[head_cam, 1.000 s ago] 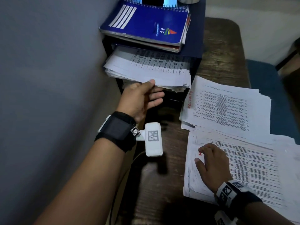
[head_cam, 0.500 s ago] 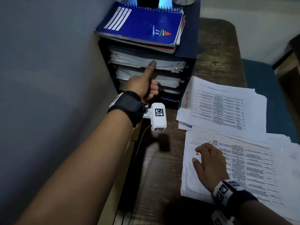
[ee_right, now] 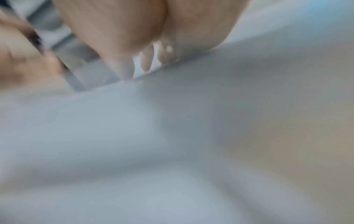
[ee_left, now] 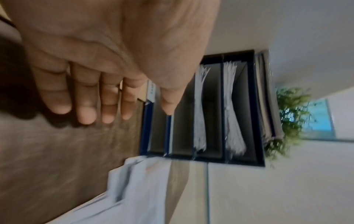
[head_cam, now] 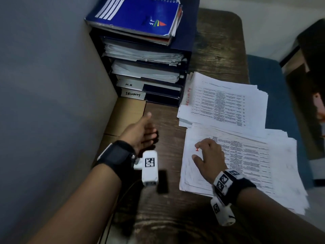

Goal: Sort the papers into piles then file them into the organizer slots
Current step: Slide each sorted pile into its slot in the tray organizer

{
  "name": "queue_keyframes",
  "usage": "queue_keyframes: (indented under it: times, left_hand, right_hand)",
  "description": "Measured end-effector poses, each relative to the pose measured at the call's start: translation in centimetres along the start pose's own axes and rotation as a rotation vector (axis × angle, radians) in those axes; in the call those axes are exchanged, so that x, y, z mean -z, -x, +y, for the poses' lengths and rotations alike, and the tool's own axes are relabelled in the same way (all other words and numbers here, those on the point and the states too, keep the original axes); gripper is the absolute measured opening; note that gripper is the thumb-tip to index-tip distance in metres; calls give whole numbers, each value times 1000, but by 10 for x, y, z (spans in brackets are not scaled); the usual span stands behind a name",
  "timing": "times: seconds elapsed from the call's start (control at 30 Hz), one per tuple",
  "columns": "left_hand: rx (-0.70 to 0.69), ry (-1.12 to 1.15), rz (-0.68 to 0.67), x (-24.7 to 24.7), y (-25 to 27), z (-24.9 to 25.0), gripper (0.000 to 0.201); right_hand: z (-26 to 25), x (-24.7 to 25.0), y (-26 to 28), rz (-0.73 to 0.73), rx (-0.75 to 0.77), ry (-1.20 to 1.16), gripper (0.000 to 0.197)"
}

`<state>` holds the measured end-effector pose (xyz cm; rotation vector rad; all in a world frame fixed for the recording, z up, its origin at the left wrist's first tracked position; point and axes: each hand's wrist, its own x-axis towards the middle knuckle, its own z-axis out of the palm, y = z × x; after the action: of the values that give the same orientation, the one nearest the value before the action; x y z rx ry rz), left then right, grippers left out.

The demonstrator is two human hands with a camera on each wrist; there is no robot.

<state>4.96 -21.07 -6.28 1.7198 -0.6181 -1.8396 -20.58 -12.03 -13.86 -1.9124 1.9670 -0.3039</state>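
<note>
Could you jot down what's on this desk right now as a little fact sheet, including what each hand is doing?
Left hand: open, empty, above the dark wooden desk
Right hand: resting on the near pile of white printed papers
Far pile of white printed papers: beside the organizer
Dark blue slotted organizer: upper two slots hold papers, lower two look empty
Blue spiral notebook: on top of the organizer

2 paper piles (head_cam: 226, 103), 1 organizer (head_cam: 182, 73) (4 slots), 2 hands (head_cam: 140, 132).
</note>
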Motion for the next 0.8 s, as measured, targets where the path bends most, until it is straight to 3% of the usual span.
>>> queue_keyframes:
  times: [0.07, 0.13, 0.2, 0.27, 0.4, 0.5, 0.63, 0.73, 0.8]
  left_hand:
    - [33, -58, -26, -7, 10, -34, 44]
    - [42, -87, -61, -20, 22, -61, 36]
    - [30, -134, -86, -37, 35, -78, 23]
    - [-16, -204, -82, -54, 39, -90, 14]
    - [-141, -471, -22, -80, 31, -102, 29]
    - [-211, -622, 47, -94, 26, -98, 36]
    - [-209, -664, 54, -102, 20, -96, 36]
    - [-204, -683, 56, -102, 15, -95, 54]
    - [-185, -661, 75, -103, 16, -96, 56]
  right_hand:
    - [7, 14, 1, -32, -20, -225, 30]
    - [25, 32, 8, 22, -158, -450, 26]
    - [51, 48, 22, 145, -318, -434, 26]
    - [81, 62, 36, 218, -498, -226, 34]
    - [137, 83, 58, 197, -790, 88, 61]
    - [158, 93, 60, 159, -954, -90, 72]
    - [179, 95, 54, 183, -999, -348, 79]
    - [168, 106, 56, 195, -1067, -440, 69]
    - [160, 110, 59, 141, -1076, -449, 68]
